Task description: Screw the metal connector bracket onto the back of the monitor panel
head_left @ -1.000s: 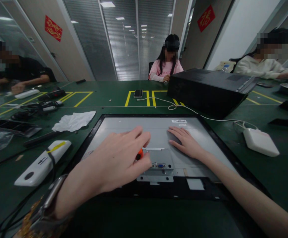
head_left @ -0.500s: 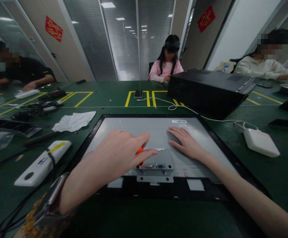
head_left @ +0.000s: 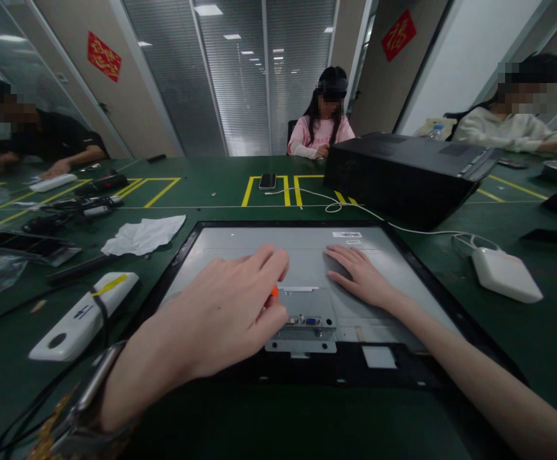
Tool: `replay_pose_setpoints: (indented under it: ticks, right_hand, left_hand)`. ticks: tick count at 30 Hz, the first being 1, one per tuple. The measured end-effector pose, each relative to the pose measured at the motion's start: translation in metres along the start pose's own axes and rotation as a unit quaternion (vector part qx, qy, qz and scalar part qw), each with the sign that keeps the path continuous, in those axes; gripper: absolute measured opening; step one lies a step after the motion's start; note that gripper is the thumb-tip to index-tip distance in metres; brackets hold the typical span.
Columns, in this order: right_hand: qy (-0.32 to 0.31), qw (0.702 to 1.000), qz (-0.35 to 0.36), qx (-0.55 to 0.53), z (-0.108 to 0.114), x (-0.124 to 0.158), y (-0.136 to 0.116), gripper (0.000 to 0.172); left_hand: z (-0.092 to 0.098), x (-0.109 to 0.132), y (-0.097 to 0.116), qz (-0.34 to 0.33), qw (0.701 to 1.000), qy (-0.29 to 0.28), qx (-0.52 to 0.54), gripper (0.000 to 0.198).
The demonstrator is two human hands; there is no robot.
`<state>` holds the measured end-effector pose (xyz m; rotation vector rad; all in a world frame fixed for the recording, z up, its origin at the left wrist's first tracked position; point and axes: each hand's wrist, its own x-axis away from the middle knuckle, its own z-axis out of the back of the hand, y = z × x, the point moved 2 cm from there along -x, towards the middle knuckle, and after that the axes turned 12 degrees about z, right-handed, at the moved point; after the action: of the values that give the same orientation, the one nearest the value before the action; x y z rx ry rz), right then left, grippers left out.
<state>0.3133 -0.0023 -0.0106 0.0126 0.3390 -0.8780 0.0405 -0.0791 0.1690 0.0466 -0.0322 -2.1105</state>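
A display panel (head_left: 307, 239) lies face down before me, its grey metal back framed in black. Near its closer edge is a metal bracket (head_left: 302, 347) with a blue VGA port (head_left: 312, 321) and another port partly covered. My left hand (head_left: 230, 306) is closed around a screwdriver (head_left: 274, 291) above the bracket's left side; only a bit of the orange handle shows, and its tip is hidden behind my fingers. Flat on the right part of the panel's back rests my right hand (head_left: 358, 275), fingers extended, holding nothing.
Left of the panel lie a white device (head_left: 84, 316) with a black cable and a crumpled tissue (head_left: 144, 235). A white adapter (head_left: 506, 275) with its cord is on the right. Behind the panel stand a large black case (head_left: 403, 179) and a phone (head_left: 267, 181). Several people sit around.
My left hand has turned, its thumb and fingers curling further around the screwdriver and covering the bracket's left end. My right hand stays in place.
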Motion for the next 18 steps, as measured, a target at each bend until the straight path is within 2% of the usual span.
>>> replay_pose_setpoints:
  ticks: [5, 11, 14, 18]
  right_hand:
    - [0.0, 1.0, 0.004, 0.002, 0.0005, 0.0, -0.0004, 0.052]
    - [0.0, 1.0, 0.004, 0.002, 0.0005, -0.0001, -0.0004, 0.052]
    - [0.001, 1.0, 0.004, 0.004, 0.0, -0.0002, -0.0002, 0.052]
    - [0.003, 1.0, 0.003, 0.01, -0.0003, -0.0006, -0.0007, 0.051]
  left_hand:
    - [-0.0049, -0.0056, 0.0011, 0.026, 0.998, 0.022, -0.057, 0.017]
    - [-0.0106, -0.0081, 0.0018, 0.021, 0.991, 0.05, -0.121, 0.044]
    - [-0.0096, -0.0059, 0.0041, 0.012, 0.994, 0.045, -0.096, 0.038]
    - [-0.0063, -0.0022, 0.0086, 0.003, 0.998, 0.021, -0.067, 0.016]
